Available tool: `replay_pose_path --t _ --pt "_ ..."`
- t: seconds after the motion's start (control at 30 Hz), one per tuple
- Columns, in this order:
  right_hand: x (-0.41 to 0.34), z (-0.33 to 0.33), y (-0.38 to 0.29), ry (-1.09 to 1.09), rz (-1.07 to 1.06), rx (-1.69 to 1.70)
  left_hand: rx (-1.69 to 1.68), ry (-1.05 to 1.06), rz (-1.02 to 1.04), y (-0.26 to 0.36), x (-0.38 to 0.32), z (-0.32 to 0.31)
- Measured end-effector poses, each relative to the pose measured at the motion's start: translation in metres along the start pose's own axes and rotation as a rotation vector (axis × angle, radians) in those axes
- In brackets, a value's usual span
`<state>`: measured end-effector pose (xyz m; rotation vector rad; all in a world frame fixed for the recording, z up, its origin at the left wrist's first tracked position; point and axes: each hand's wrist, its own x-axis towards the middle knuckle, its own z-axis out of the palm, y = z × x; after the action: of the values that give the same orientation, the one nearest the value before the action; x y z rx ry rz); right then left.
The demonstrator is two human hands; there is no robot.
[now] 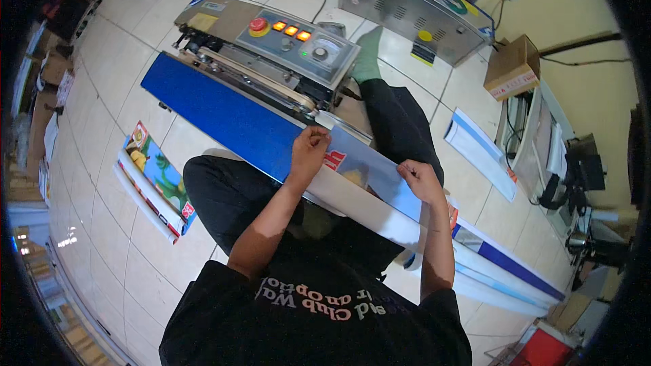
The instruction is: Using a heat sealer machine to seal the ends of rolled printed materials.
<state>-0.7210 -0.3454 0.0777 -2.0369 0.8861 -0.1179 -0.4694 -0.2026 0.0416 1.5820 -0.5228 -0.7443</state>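
A continuous band sealer [285, 51] sits on the floor before me, its panel lamps lit orange. Its blue conveyor belt [218, 112] runs slantwise across my crossed legs. A printed sheet [366, 147], curled along its near side, lies over the belt's right end. My left hand [309, 155] pinches the sheet's upper edge at its left corner, close to the end of the sealing band. Farther right, my right hand [422, 181] grips the same edge between thumb and fingers. The curled near part of the sheet hides most of its print.
Rolled printed sheets [155, 188] lie on the tiles at left. More long rolled sheets [503, 269] spread out at right, below a folded white-and-blue sheet [480, 152]. A second metal machine [414, 10] stands beyond my foot, near a cardboard box [512, 67].
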Motion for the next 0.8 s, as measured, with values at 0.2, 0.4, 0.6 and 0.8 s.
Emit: replay_pose_path --t 0.2,0.4,0.6,0.8 --pt "0.032 0.007 -0.014 -0.025 -0.057 0.020 -0.227 -0.017 -0.089 -0.001 0.028 -0.025" --pt "0.058 0.015 -0.030 -0.060 -0.035 0.012 -0.225 0.065 -0.092 0.003 0.045 -0.041" --pt "0.069 0.024 -0.038 -0.061 -0.061 -0.052 -0.157 0.062 -0.076 -0.006 0.057 -0.059" --pt "0.068 0.025 -0.057 -0.022 0.016 -0.120 0.363 0.171 0.085 0.026 0.042 -0.064"
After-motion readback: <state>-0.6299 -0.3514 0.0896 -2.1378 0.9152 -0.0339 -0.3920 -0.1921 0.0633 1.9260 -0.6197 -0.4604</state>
